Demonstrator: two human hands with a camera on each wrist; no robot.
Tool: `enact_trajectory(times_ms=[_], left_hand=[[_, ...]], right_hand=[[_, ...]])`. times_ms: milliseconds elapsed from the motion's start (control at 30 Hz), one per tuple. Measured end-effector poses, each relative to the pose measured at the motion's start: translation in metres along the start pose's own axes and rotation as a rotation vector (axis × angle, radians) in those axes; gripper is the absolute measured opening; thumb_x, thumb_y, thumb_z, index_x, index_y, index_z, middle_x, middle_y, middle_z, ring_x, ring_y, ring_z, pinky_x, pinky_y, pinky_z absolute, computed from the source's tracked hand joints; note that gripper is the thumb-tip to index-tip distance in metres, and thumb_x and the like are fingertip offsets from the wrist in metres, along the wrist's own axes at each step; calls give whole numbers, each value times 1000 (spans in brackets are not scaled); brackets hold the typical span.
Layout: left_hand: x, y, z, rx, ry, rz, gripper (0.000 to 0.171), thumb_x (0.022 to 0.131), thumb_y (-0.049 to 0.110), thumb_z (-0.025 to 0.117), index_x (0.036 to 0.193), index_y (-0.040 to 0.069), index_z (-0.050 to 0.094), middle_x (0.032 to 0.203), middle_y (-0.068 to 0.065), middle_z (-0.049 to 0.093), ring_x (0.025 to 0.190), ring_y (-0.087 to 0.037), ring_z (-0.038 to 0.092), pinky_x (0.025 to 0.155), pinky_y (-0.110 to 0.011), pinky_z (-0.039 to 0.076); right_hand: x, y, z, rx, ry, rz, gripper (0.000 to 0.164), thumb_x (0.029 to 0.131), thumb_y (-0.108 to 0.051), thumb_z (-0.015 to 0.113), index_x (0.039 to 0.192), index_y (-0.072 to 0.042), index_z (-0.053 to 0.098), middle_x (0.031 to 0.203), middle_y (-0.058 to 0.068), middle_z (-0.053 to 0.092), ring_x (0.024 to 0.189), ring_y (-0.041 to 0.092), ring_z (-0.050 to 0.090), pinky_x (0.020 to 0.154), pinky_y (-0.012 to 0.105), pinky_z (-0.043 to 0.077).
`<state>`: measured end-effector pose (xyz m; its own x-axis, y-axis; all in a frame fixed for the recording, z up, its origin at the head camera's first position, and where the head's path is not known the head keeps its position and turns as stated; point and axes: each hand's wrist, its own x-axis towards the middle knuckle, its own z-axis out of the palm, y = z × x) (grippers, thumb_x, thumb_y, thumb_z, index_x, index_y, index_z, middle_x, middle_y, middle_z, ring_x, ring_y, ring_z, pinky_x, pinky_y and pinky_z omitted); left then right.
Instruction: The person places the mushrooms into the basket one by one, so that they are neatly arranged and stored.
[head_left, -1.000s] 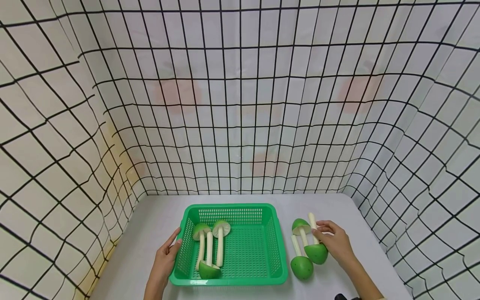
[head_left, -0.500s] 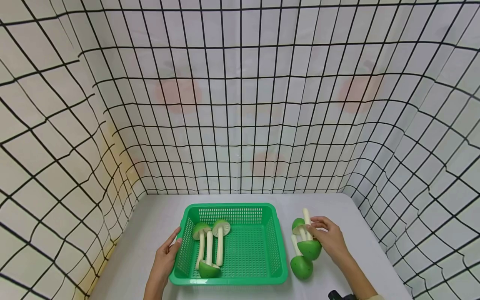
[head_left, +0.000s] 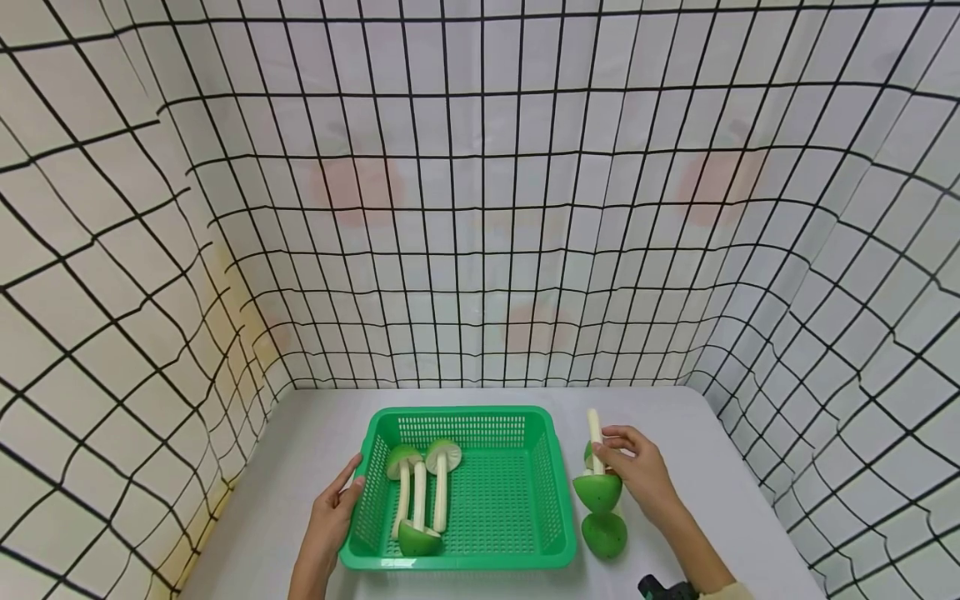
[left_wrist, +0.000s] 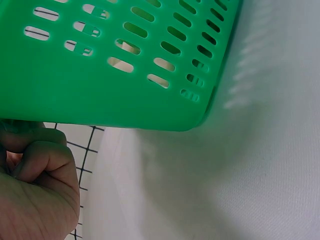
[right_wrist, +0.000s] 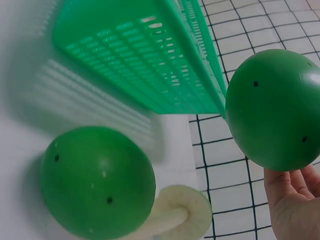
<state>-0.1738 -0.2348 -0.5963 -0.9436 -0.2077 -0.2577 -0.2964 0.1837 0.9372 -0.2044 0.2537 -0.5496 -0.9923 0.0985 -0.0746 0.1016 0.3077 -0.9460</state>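
The right hand (head_left: 637,468) pinches one green-capped mushroom (head_left: 597,493) by its stem above two loose mushrooms (head_left: 604,536) on the table (head_left: 720,475), while the left hand (head_left: 332,510) grips one green basket (head_left: 457,564) containing three mushrooms (head_left: 441,496).

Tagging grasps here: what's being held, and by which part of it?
The right grip holds a green-capped mushroom by its pale stem. The left grip holds the green basket by its left rim.

On the table (head_left: 300,433), the basket (head_left: 480,564) holds three mushrooms (head_left: 419,500) at left.
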Motion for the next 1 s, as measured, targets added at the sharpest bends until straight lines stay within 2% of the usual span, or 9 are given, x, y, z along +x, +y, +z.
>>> enact_trajectory(times_ms=[200,467,733,1000], left_hand=[[0,0,0,0,-1,-1,57,107,45,53,160,29,40,138,-21,65,99,-17,61,79,-31,50],[0,-1,0,-9,3,5,55,108,42,53,159,29,41,138,-21,65,98,-18,61,79,-31,50],[0,0,0,-11,3,1,54,108,41,53,160,29,40,141,-22,63,99,-18,61,80,-30,50],[-1,1,1,-9,0,3,55,108,42,53,160,29,40,143,-22,61,102,-18,62,81,-30,51]], right_hand=[[0,-4,14,29,-18,20,53,97,-33,75,139,-8,56,119,12,64,92,13,66,77,28,59],[-6,-16,30,83,-35,-8,48,95,-31,76,134,-8,59,117,16,64,94,21,68,77,31,60],[-3,-19,41,107,-60,-4,50,95,-27,77,136,-6,57,116,14,64,88,17,71,75,31,61],[-3,-25,53,114,-73,7,49,94,-27,78,134,-6,59,116,13,64,88,19,70,76,33,60]])
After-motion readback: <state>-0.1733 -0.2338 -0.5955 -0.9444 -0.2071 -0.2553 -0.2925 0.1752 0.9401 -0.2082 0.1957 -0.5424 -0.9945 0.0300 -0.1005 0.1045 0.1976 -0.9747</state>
